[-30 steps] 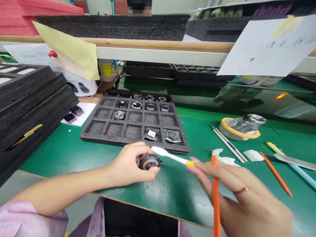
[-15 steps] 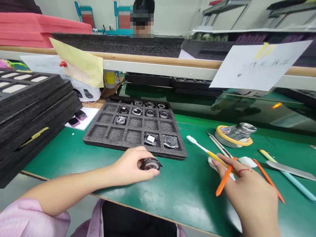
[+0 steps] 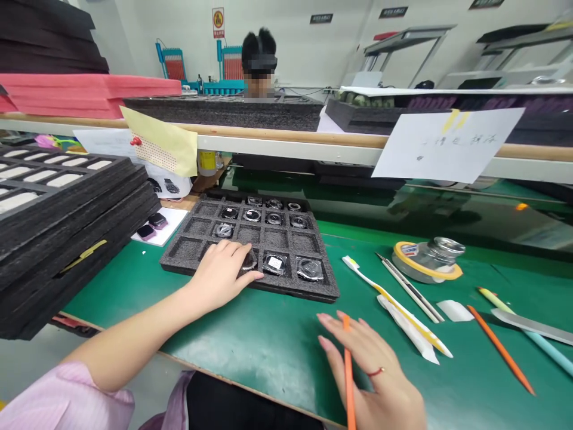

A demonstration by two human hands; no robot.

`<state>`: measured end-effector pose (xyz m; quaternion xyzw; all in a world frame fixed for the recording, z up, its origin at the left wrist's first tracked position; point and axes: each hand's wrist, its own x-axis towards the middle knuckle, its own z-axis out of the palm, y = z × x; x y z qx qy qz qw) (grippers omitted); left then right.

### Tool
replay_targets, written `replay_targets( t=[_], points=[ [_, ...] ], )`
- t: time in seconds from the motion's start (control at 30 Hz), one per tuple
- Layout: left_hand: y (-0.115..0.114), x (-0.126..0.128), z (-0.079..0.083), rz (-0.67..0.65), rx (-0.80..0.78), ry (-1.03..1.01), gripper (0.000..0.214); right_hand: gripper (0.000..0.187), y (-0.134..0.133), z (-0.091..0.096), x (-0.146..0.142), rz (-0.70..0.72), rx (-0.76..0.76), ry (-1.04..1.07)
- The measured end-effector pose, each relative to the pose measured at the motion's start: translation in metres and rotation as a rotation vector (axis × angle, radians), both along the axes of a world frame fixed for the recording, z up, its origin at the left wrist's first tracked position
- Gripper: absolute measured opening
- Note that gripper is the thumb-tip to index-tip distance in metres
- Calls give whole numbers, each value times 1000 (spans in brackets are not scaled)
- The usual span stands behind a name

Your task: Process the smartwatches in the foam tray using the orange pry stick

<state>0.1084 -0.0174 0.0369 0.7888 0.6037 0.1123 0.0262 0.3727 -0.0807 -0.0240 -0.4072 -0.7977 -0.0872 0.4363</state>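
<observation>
My left hand (image 3: pixel 222 270) reaches over the front row of a dark grey foam tray (image 3: pixel 181 263). Its thumb and fingers are around a round dark watch case (image 3: pixel 250 260), which sits in a compartment and is partly hidden by the hand. Beside it in the same row lie a wrapped watch part with a white label (image 3: pixel 274 264) and another wrapped round watch part (image 3: pixel 309 269). Over the green table, my right hand (image 3: pixel 373 370) has an orange plastic stick (image 3: pixel 349 376) tucked between its fingers, the other fingers loosely stretched.
At the right lie a white and yellow toothbrush (image 3: pixel 398 304), a crumpled tissue (image 3: pixel 409 328), tweezers (image 3: pixel 409 288), another orange stick (image 3: pixel 501 349) and a metal blade (image 3: pixel 537 326). A glass jar (image 3: pixel 441 257) stands by a tape roll (image 3: pixel 405 263). Stacked foam trays (image 3: pixel 102 221) rise at left; a shelf edge (image 3: pixel 286 143) crosses behind.
My left hand has carried the watch case up from the table front into the tray. The toothbrush now lies on the table, out of my right hand, which has moved left and nearer with the orange stick.
</observation>
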Motion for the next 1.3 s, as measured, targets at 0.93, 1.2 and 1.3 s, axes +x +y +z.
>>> replay_targets(
  t=[0.93, 1.2, 1.3],
  points=[
    [86, -39, 46, 214, -358, 287, 34, 31, -10, -16, -8, 227, -158, 15],
    [82, -63, 19, 205, -211, 51, 34, 24, 26, 49, -16, 397, -174, 122],
    [80, -71, 7, 220, -161, -131, 34, 23, 44, 68, -21, 445, -176, 98]
  ],
)
